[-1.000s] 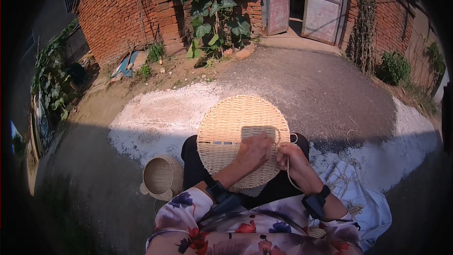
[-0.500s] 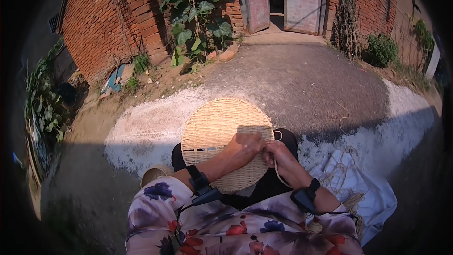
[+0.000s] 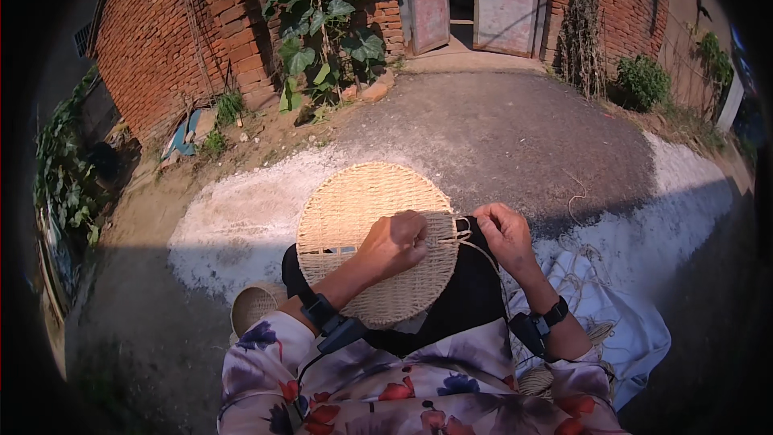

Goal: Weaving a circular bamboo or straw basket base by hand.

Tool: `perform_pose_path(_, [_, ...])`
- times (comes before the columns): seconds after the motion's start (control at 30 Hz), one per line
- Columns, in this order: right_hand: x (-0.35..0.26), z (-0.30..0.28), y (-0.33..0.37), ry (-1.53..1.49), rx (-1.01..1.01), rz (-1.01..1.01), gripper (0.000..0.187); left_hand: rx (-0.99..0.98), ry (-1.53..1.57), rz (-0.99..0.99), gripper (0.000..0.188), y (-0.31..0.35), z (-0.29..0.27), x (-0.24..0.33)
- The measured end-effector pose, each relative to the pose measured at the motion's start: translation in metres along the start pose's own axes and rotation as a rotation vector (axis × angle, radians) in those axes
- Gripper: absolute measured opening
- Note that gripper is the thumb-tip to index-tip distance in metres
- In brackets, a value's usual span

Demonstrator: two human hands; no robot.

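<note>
At the centre, a round woven disc [image 3: 354, 213] is resting on a dark-clad lap [image 3: 477, 286], the left hand [image 3: 394, 243] curling over it. Right of centre, the right hand [image 3: 507, 238] is hovering beside the disc's edge, near looped cord [image 3: 464, 234]. A woven basket [image 3: 254, 304] is sitting at lower left; a white sheet [image 3: 636, 338] is lying at lower right.

Ahead of you rose a red-brick wall [image 3: 161, 48], with a broad-leaved climbing plant [image 3: 320, 28] in front of it. Right of that plant, two faded pink door leaves [image 3: 506, 4] stood apart, a dark gap between them. Farther right you had dry brown stems [image 3: 583, 28] and, just beside them, a green bush [image 3: 642, 82]. Dark paving [image 3: 523, 133] spread before you, bordered by whitish ground [image 3: 221, 209]; a blue scrap [image 3: 182, 135] lay near the wall's foot.
</note>
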State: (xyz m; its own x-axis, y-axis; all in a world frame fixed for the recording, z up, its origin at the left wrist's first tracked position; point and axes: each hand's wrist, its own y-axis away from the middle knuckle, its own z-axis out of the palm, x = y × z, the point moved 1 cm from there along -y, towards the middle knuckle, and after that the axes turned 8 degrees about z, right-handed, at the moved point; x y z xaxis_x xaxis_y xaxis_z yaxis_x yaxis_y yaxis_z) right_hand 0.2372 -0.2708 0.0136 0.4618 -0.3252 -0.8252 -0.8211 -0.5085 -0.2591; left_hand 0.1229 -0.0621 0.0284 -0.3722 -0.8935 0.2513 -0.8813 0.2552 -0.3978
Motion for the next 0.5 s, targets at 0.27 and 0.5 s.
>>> perform_pose_path(0.27, [0.033,0.043,-0.028,0.089,-0.101,0.056,0.014,0.226,1.172,-0.572,0.009,0.035,-0.011,-0.026])
perform_pose_path(0.5, [0.001,0.034,-0.028,0.122,-0.162,-0.071,0.018,0.411,1.217,-0.547,0.022,0.082,-0.031,-0.023])
